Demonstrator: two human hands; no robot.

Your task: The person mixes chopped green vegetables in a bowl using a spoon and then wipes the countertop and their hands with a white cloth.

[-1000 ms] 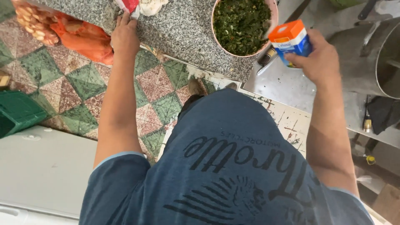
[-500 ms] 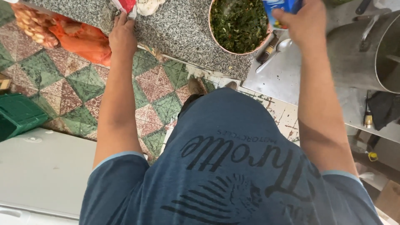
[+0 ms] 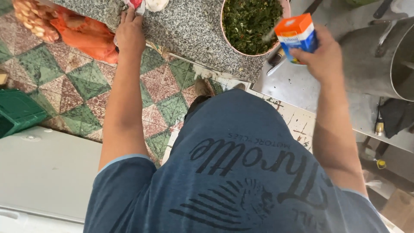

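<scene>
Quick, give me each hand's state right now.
Left hand: open, lying flat on the granite counter.
Right hand: closed on an orange and blue box.

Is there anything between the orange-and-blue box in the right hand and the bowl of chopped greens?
Nothing visible. The right hand holds the box tilted beside the rim of the bowl of chopped greens, with a pale stream falling from it into the bowl. The left hand rests apart on the granite counter.
</scene>
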